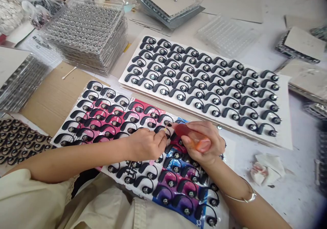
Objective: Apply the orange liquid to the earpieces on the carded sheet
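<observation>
My right hand point(205, 142) is wrapped round a soft orange-red squeeze bottle point(190, 135), tilted so its narrow end points left. That end is close to the fingertips of my left hand point(150, 144). The left fingers are pinched together, with a small pale yellowish tip showing by them; what they hold is mostly hidden. Both hands are over a sheet with a pink, blue and white printed cover point(122, 115). Rows of black hook-shaped pieces point(171, 183) with round, silvery centres lie on it. My hands and forearms hide part of these rows.
Behind, a white board point(284, 133) carries more black hooked pieces. Stacked clear trays point(87, 28) stand at the back left, near a cotton swab point(68, 73) on cardboard point(55, 96). A crumpled, stained tissue point(267, 169) lies at right. More hooked pieces point(20, 140) are at far left.
</observation>
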The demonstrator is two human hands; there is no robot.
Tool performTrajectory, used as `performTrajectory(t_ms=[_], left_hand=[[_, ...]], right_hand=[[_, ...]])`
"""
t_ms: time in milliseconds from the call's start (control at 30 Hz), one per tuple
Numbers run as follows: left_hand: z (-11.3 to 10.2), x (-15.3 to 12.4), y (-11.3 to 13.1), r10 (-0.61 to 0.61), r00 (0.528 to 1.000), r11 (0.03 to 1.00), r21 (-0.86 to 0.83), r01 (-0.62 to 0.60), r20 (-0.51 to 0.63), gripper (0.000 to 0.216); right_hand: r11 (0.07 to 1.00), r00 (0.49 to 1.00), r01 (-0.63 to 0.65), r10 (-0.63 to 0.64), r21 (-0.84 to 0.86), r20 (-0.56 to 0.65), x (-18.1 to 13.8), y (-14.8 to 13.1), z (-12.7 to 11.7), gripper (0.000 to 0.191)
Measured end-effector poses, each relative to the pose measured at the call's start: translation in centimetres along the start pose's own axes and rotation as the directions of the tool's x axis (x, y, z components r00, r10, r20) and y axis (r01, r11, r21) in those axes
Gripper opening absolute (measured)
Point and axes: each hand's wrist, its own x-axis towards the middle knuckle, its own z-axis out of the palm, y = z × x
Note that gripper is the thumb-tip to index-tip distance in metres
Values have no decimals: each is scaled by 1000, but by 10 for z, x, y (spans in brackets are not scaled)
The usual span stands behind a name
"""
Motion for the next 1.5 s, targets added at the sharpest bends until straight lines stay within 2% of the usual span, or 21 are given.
performTrajectory(t_ms=[900, 1500], left_hand=[[3, -4, -3, 0, 1000, 1000, -12, 0, 24, 22], [0, -4, -8, -8, 1000, 998, -59, 9, 18, 21]], right_hand=[[999, 999, -42, 41, -34, -29, 0, -3, -2, 22], [999, 998, -30, 31, 13, -63, -1, 1, -2, 26]])
